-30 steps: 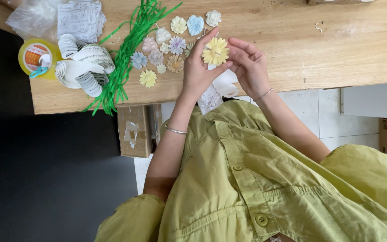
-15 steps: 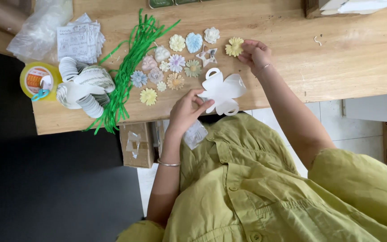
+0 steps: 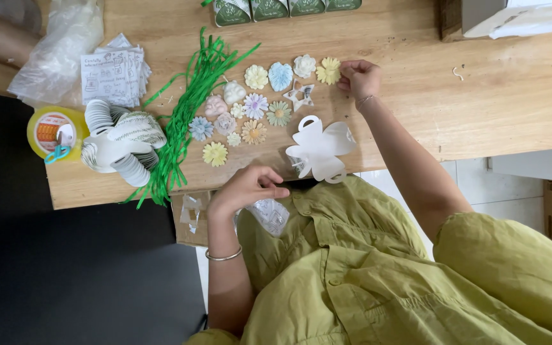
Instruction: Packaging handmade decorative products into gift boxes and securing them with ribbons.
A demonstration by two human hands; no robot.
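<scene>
My right hand (image 3: 360, 78) rests far out on the wooden table (image 3: 480, 89), its fingertips pinching the edge of a yellow daisy-shaped flower (image 3: 329, 70) that lies at the right end of a row of pastel flower pieces (image 3: 250, 102). My left hand (image 3: 247, 186) hovers at the table's near edge with its fingers curled together and nothing visible in them. Just below it, a clear plastic bag (image 3: 269, 215) lies on my lap. A white flower-shaped paper cutout (image 3: 321, 150) lies flat between the two hands, touched by neither.
Green raffia strips (image 3: 183, 108) run left of the flowers. Further left are stacked white cutouts (image 3: 119, 134), a yellow tape roll (image 3: 52, 131), printed leaflets (image 3: 111, 67) and a plastic bag (image 3: 62, 38). Small green boxes (image 3: 276, 7) line the far edge. A cardboard box (image 3: 190, 214) sits under the table.
Both hands held the yellow flower; my right hand carried it out and set it down in the row. My left hand moved to the white cutout, then back to the table's edge.
</scene>
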